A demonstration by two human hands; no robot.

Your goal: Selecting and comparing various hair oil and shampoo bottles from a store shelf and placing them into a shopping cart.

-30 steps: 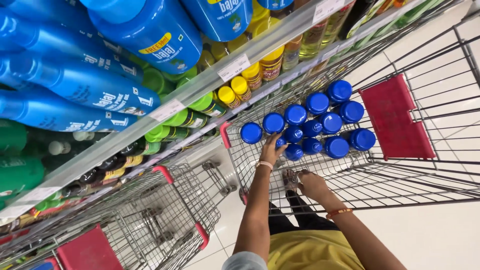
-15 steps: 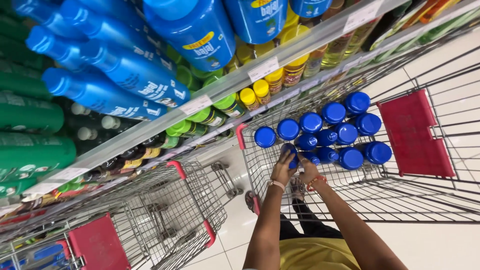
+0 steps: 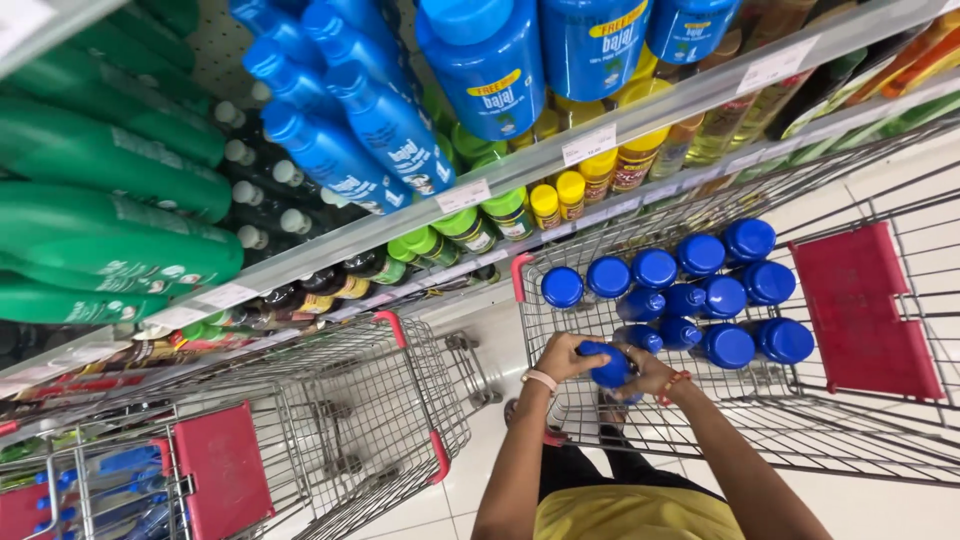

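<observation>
Both hands are closed around one blue-capped bottle (image 3: 608,368) over the wire shopping cart (image 3: 700,440). My left hand (image 3: 566,357) grips it from the left, a pale band on the wrist. My right hand (image 3: 650,375) holds it from the right, a beaded band on the wrist. Several more blue-capped bottles (image 3: 700,290) stand upright in the cart, just beyond the held one.
A second wire cart (image 3: 330,430) with red trim stands to the left. Store shelves (image 3: 520,165) carry large blue bottles (image 3: 390,120), green bottles (image 3: 110,220), and small yellow- and green-capped bottles (image 3: 545,205). A red child-seat flap (image 3: 870,310) sits at the cart's right end.
Both hands have closed on one blue bottle and drawn it toward me, away from the group. The view has shifted, bringing the shelves closer.
</observation>
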